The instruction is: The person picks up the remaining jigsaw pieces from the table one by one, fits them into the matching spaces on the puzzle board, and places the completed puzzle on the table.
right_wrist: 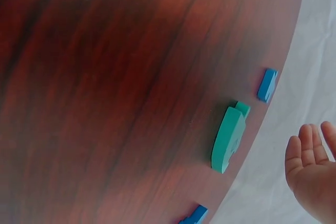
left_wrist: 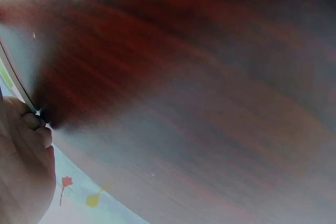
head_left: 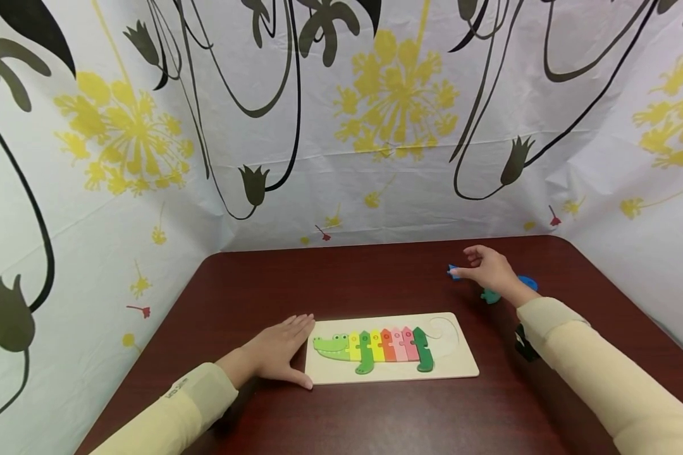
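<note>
A pale wooden puzzle board [head_left: 398, 378] lies on the dark table, holding a green crocodile head [head_left: 332, 346] and a row of coloured body pieces. My left hand [head_left: 281, 351] rests at the board's left end, fingers straight and thumb spread at the near corner. In the left wrist view, its fingers [left_wrist: 34, 121] meet the board's edge. My right hand [head_left: 489, 272] hovers over the far right of the table, its thumb overlapping a small blue piece [head_left: 452, 270]. The right wrist view shows that blue piece [right_wrist: 268, 85] on the table, apart from the loosely extended fingers [right_wrist: 307, 153].
A green puzzle piece [head_left: 491, 296] and another blue piece [head_left: 528, 282] lie near my right wrist. Something black [head_left: 525, 346] sits partly hidden by the right sleeve. Flower-patterned white cloth [head_left: 319, 145] hangs behind and beside the table [head_left: 330, 278].
</note>
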